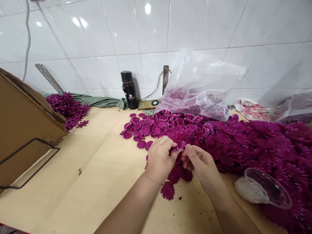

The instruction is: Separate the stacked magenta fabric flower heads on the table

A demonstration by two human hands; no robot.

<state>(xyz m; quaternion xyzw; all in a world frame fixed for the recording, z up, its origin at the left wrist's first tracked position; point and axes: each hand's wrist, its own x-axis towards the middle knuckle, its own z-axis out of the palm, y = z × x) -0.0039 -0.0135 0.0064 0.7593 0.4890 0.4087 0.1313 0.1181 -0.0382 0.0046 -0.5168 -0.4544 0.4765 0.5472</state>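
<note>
Between its thumb and fingers, my left hand pinches a purple artificial flower piece with a toothed edge. Close beside it, my right hand has its thumb and fingertips pressed together at the lower right edge of that piece; what they grip is too small to make out. A broad heap of similar purple flower pieces spreads behind and to the right of both hands. One loose flower piece lies on the tabletop below my left hand, with several more under the hands.
A clear plastic bag of purple pieces leans against the tiled wall. Nearby stand a black bottle and a phone-like device. At right, a clear plastic tub rests tilted by the heap. A cardboard box and star-shaped purple pieces occupy the left.
</note>
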